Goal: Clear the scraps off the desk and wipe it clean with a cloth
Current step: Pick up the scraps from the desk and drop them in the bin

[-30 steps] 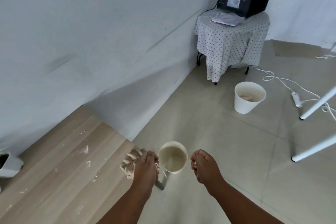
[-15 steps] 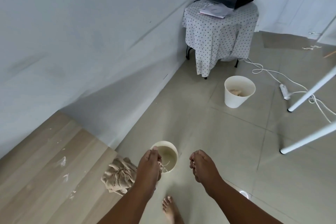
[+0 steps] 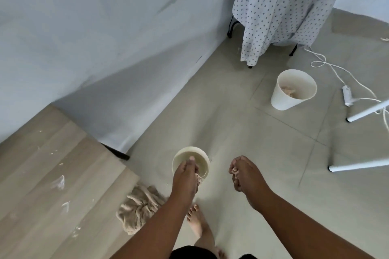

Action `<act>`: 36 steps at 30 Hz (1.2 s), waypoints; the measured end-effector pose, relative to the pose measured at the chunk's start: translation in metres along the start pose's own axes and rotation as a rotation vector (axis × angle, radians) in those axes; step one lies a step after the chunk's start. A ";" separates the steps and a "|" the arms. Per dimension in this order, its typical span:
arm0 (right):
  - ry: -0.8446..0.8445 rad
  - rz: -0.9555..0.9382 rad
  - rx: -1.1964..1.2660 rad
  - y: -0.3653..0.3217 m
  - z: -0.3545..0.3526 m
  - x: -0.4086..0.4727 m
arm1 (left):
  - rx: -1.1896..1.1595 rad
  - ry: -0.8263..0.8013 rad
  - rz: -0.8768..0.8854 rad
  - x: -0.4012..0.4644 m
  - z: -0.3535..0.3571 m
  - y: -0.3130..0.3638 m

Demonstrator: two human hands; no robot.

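Scraps [image 3: 199, 177] sit pinched in my left hand [image 3: 185, 176] over the small bin [image 3: 181, 159] off the worktop [image 3: 52, 174] corner; right hand [image 3: 245, 174] curled on bits; dropping comes next, then the cloth [image 3: 140, 206] at that corner.

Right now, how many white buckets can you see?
2. One small bin sits on the floor just under the left hand, by the desk corner. The other bin stands farther off, near the dotted tablecloth.

Both hands, the left hand [image 3: 186, 176] and right hand [image 3: 245, 174], pinch pale scraps [image 3: 199, 178] over a cream bin [image 3: 190, 162] beside the desk [image 3: 52, 185] and crumpled cloth [image 3: 140, 206].
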State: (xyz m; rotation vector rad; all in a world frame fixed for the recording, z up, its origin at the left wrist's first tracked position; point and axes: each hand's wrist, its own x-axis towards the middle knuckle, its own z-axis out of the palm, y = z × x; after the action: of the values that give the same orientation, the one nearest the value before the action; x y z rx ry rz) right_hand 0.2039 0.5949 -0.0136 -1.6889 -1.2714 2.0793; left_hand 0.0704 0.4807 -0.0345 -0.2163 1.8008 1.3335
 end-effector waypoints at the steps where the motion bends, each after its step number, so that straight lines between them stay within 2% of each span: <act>1: 0.002 0.008 0.004 -0.003 0.004 0.005 | -0.002 0.004 -0.008 0.005 0.001 0.000; 9: -0.006 0.051 0.002 -0.006 0.026 0.062 | -0.033 0.054 -0.082 0.044 0.013 0.004; 13: -0.025 0.078 -0.026 0.010 0.039 0.108 | -0.099 0.152 -0.127 0.086 0.028 -0.005; 20: -0.019 0.085 -0.100 0.047 0.052 0.190 | -0.221 0.170 -0.197 0.151 0.064 -0.055; 28: -0.055 0.197 -0.119 0.105 0.062 0.286 | -0.364 0.413 -0.279 0.252 0.077 -0.116; 36: -0.093 0.320 -0.139 0.161 0.077 0.346 | -0.531 0.490 -0.334 0.308 0.073 -0.183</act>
State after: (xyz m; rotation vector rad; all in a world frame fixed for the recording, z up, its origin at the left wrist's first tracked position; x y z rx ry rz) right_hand 0.0778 0.6670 -0.3748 -1.9912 -1.2695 2.3176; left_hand 0.0272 0.5697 -0.3862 -1.1647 1.6440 1.5714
